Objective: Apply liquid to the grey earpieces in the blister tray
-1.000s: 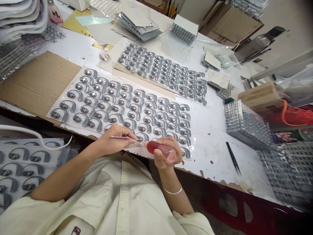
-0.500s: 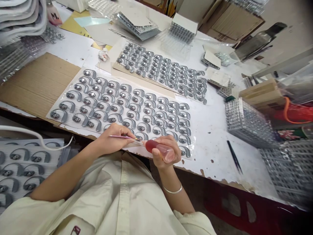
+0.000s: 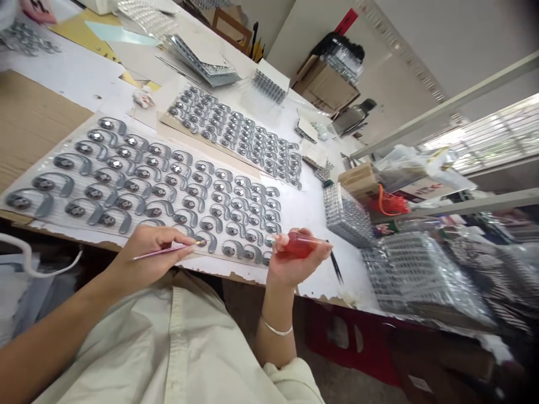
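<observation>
My left hand (image 3: pixel 147 252) pinches a thin pink stick (image 3: pixel 162 252) with a pale tip. That tip meets a grey hook-shaped piece (image 3: pixel 211 243) in the front row of the near sheet (image 3: pixel 42 160). Rows of similar grey pieces, each with a round dark end bearing a shiny stone, cover this sheet. My right hand (image 3: pixel 290 272) is closed around a small squeeze bottle (image 3: pixel 301 245) of red liquid, held tilted above the sheet's right front corner. The bottle's narrow nozzle points left, apart from the stick.
Behind lies a second sheet of grey pieces (image 3: pixel 236 132). Black tweezers (image 3: pixel 336 264) rest right of my right hand. Stacked clear-wrapped packs (image 3: pixel 345 216) and a cardboard box (image 3: pixel 357 179) stand at the right. A white cable (image 3: pixel 27 261) curves at the left edge.
My right hand has drawn the bottle away from the stick's tip, to the right, and turned it. My left hand stays at the front row. The view has swung right.
</observation>
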{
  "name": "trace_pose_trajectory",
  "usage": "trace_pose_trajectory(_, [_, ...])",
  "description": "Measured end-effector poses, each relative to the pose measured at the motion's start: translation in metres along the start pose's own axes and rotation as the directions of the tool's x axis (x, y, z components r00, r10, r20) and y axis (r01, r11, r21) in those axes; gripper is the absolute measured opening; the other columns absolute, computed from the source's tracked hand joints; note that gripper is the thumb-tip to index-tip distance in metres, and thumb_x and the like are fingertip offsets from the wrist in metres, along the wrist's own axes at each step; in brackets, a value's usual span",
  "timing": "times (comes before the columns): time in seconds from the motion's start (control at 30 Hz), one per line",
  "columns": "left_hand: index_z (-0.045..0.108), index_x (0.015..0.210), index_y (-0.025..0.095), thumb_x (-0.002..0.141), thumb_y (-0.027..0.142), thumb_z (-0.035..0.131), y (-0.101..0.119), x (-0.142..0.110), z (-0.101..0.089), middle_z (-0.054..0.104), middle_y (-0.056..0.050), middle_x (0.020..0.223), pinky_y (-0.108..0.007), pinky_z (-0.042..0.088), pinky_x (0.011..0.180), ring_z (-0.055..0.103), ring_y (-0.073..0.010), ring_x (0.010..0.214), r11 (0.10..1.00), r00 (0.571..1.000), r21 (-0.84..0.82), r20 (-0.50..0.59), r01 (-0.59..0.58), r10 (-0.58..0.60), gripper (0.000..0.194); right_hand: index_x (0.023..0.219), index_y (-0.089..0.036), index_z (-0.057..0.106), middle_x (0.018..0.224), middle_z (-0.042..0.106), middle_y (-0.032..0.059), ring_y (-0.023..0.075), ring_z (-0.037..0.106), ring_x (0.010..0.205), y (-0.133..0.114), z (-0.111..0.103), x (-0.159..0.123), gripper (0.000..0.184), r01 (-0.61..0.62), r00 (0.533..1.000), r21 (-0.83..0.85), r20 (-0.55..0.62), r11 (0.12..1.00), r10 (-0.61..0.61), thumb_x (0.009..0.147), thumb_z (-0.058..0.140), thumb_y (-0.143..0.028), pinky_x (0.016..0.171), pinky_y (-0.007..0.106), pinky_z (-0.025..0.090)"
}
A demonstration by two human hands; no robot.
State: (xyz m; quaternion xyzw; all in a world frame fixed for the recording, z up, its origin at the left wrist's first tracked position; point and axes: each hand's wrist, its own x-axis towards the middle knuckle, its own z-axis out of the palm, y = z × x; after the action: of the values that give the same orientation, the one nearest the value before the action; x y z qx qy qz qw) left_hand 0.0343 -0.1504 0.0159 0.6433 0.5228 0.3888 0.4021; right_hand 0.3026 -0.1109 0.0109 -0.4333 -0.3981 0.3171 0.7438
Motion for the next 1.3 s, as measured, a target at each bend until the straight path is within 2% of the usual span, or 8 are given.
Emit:
trace_pose_trajectory(0.1, [0.071,0.087,0.019,0.08,0.023,0.066,0.004,-0.006,0.016,0.074,-0.002,0.084,-0.018,0.056,0.059,0.07,-0.0153,0.071,0.958,0.948,0.042,-0.136,-0.285,0.288,0.009,0.089,-0.021,0.054,0.076,0.056,-0.0003,0.0095,0.057,0.05,-0.003,-0.019,0.009,0.04,-0.144,0.989,0.021,0.025,0.989,0.144,0.081,0.046,-0.06,0.035,0.018,0.037])
trace_pose_trajectory(0.17, [0.067,0.095,0.018,0.083,0.014,0.062,0.005,-0.007,0.03,0.074,-0.003,0.09,-0.019,0.058,0.074,0.071,-0.0142,0.079,0.866,0.86,0.086,-0.108,-0.492,0.5,0.013,0.089,-0.022,0.055,0.082,0.059,0.0011,0.0127,0.063,0.058,0.0,-0.024,0.009,0.03,-0.157,0.986,0.021,0.06,0.987,0.156,0.08,0.053,-0.051,0.037,0.018,0.039])
trace_pose_trajectory(0.23, [0.063,0.098,0.017,0.085,0.009,0.057,0.003,-0.006,0.044,0.074,-0.003,0.091,-0.02,0.057,0.078,0.071,-0.0132,0.081,0.798,0.802,0.126,-0.032,-0.589,0.597,0.017,0.089,-0.022,0.056,0.084,0.06,0.0014,0.0154,0.066,0.065,0.003,-0.021,0.005,0.022,-0.147,0.983,0.011,0.108,0.989,0.145,0.079,0.057,-0.042,0.039,0.019,0.041])
trace_pose_trajectory(0.37, [0.061,0.098,0.016,0.086,0.005,0.051,-0.005,-0.006,0.063,0.073,-0.005,0.093,-0.021,0.058,0.074,0.071,-0.0136,0.082,0.739,0.77,0.237,0.072,-0.63,0.633,0.019,0.09,-0.022,0.056,0.089,0.056,0.0018,0.0134,0.064,0.061,0.009,-0.008,-0.003,0.027,-0.133,0.984,0.013,0.125,0.991,0.131,0.073,0.064,-0.041,0.037,0.02,0.042])
trace_pose_trajectory(0.57, [0.056,0.11,0.012,0.082,0.005,0.048,-0.014,-0.009,0.071,0.07,-0.013,0.106,-0.028,0.06,0.076,0.071,-0.0178,0.085,0.661,0.731,0.335,0.153,-0.671,0.665,0.03,0.09,-0.022,0.051,0.079,0.051,-0.0008,0.0071,0.051,0.046,0.019,0.005,-0.013,0.036,-0.036,0.983,-0.107,0.176,0.994,0.055,0.076,0.058,-0.055,0.032,0.019,0.035])
trace_pose_trajectory(0.7, [0.057,0.106,0.011,0.081,0.003,0.046,-0.013,-0.008,0.073,0.07,-0.014,0.104,-0.026,0.059,0.068,0.071,-0.0179,0.08,0.63,0.724,0.383,0.181,-0.676,0.666,0.029,0.08,-0.019,0.052,0.074,0.053,0.0007,0.0117,0.056,0.058,0.023,0.004,-0.018,0.035,0.086,0.989,-0.193,0.132,0.977,-0.061,0.08,0.054,-0.054,0.046,0.025,0.046])
trace_pose_trajectory(0.87, [0.059,0.101,0.011,0.082,0.002,0.047,-0.005,-0.01,0.072,0.072,-0.014,0.097,-0.023,0.055,0.055,0.07,-0.0168,0.073,0.571,0.697,0.451,0.183,-0.686,0.693,0.024,0.08,-0.019,0.055,0.071,0.058,0.0023,0.0175,0.059,0.066,0.02,0.004,-0.022,0.029,0.247,0.963,-0.27,0.174,0.931,-0.205,0.08,0.058,-0.048,0.063,0.037,0.051])
trace_pose_trajectory(1.3, [0.063,0.096,0.009,0.084,0.004,0.048,0.001,-0.015,0.075,0.072,-0.013,0.097,-0.028,0.05,0.047,0.068,-0.0175,0.063,0.545,0.72,0.524,0.212,-0.654,0.661,0.02,0.081,-0.019,0.059,0.067,0.06,0.0016,0.0152,0.055,0.058,0.016,0.004,-0.028,0.02,0.293,0.936,-0.309,0.284,0.905,-0.207,0.075,0.067,-0.036,0.053,0.031,0.044])
